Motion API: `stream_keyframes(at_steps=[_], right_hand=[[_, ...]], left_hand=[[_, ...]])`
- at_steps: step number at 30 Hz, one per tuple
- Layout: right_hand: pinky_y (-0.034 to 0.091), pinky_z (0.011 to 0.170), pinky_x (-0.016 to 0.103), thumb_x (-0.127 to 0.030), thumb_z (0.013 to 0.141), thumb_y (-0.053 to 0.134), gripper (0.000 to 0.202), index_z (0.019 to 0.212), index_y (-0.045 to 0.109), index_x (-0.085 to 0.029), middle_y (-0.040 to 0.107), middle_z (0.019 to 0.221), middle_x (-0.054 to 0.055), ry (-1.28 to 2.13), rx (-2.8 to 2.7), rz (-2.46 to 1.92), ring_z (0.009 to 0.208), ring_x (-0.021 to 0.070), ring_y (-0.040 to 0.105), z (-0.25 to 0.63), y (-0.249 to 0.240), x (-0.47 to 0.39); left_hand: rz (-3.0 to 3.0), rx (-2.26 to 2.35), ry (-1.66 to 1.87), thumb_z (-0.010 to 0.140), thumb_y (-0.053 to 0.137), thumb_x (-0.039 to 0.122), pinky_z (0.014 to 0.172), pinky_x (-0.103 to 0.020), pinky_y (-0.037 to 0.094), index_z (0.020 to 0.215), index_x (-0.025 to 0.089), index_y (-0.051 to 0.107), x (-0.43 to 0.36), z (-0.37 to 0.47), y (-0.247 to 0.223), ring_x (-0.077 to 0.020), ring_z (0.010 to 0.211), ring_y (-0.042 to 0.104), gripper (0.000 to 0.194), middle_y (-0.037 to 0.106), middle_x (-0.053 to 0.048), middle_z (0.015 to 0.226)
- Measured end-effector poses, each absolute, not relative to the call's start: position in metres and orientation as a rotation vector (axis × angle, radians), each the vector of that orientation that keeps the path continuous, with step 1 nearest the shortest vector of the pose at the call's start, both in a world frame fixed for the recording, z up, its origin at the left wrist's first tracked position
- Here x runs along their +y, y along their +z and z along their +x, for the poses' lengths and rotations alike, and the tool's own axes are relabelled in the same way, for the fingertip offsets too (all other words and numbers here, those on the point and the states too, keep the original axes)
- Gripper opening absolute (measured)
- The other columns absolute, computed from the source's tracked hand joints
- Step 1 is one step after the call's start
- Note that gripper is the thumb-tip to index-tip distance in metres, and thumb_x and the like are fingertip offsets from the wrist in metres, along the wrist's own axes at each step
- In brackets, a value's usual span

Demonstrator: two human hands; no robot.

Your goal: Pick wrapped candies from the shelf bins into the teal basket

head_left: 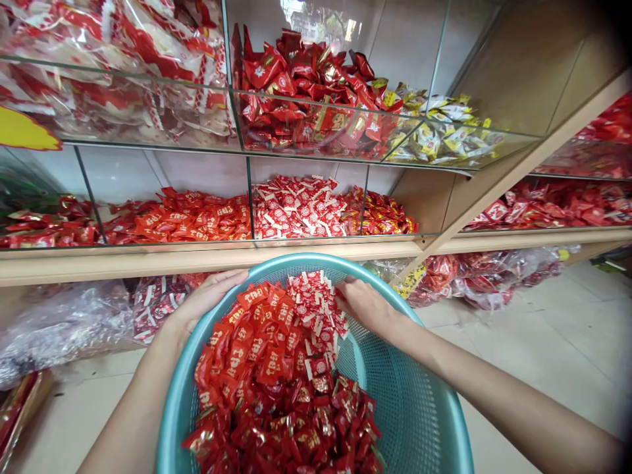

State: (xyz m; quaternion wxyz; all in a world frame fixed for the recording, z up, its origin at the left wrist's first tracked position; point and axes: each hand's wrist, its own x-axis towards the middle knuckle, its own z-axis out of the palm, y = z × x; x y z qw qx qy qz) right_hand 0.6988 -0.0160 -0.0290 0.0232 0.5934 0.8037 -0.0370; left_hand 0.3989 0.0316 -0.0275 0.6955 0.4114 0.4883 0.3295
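Observation:
A teal plastic basket (447,388) with mesh walls is tilted towards the shelf in front of me. My left hand (210,296) holds its upper left rim from outside. Inside the basket, my right hand (363,304) has its fingers curled against small red-and-white wrapped candies (316,299); anything within that grasp is hidden. Orange-red wrapped candies (251,336) fill the left part of the basket. Dark red shiny candies (296,428) lie nearer to me, and the right side shows bare mesh.
Beyond the rim, a wooden shelf edge (148,258) fronts glass-divided bins with red-and-white candies (299,207) and orange-red candies (197,217). Larger red packets (316,92) fill an upper bin. Below stand clear plastic bags (69,322) and bagged red goods (474,276) on the tiled floor (557,336).

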Motion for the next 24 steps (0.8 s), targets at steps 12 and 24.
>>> stream_keyframes(at_steps=[12,24], right_hand=[[0.035,0.06,0.028,-0.005,0.078,0.038,0.025,0.098,0.051,-0.013,0.053,0.096,0.01,-0.282,2.554,2.015,0.072,0.0157,0.053,0.692,-0.029,-0.023],[0.041,0.067,0.029,-0.01,0.084,0.043,0.023,0.097,0.061,-0.012,0.065,0.092,0.014,0.31,2.473,2.068,0.083,0.0216,0.062,0.683,0.08,0.064]], left_hand=[[0.931,1.13,0.731,0.068,0.073,0.041,0.08,-0.034,0.054,0.109,0.02,0.069,0.032,0.4,-0.026,-0.0248,0.086,0.071,0.046,0.075,-0.008,0.1],[0.954,1.121,0.766,0.068,0.073,0.039,0.075,-0.026,0.053,0.1,0.021,0.073,0.033,0.403,-0.025,-0.0204,0.083,0.071,0.037,0.076,-0.005,0.095]])
